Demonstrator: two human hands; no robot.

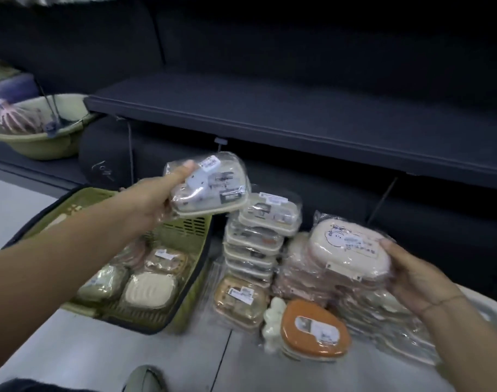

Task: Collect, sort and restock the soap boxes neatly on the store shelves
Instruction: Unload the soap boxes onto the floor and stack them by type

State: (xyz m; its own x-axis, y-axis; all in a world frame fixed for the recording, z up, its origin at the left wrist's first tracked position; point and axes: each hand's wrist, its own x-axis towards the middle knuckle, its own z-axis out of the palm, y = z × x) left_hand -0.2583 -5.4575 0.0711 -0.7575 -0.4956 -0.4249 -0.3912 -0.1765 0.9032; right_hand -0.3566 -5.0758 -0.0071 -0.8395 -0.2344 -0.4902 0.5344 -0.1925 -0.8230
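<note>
The left hand (154, 199) holds a clear-lidded soap box (210, 188) in the air below the front edge of the dark shelf (270, 117). Its fingers are clamped on the box's left end, thumb on the lid and the other fingers underneath. The box is wrapped in plastic, carries white labels and tilts a little. It hangs just above and to the left of a leaning stack of like boxes (255, 250) that stands on the floor (128, 349). The right hand (411, 275) grips a pink soap box (349, 250) by its right end, fingers curled round the edge. This box lies tilted on top of a pile of pink boxes (303, 275) just right of the stack; whether it is lifted clear of the pile cannot be told. In front of the stack an amber box (238, 298) lies on the floor. Beside it are a small white item (274, 321) and an orange-lidded box (315, 326). To the left stands a green basket (190, 230) with slotted walls, holding several more wrapped boxes, among them a cream box (148, 290) near its front edge. At the far left, on a lower shelf, sits a green basin (43, 145) with blurred contents.
</note>
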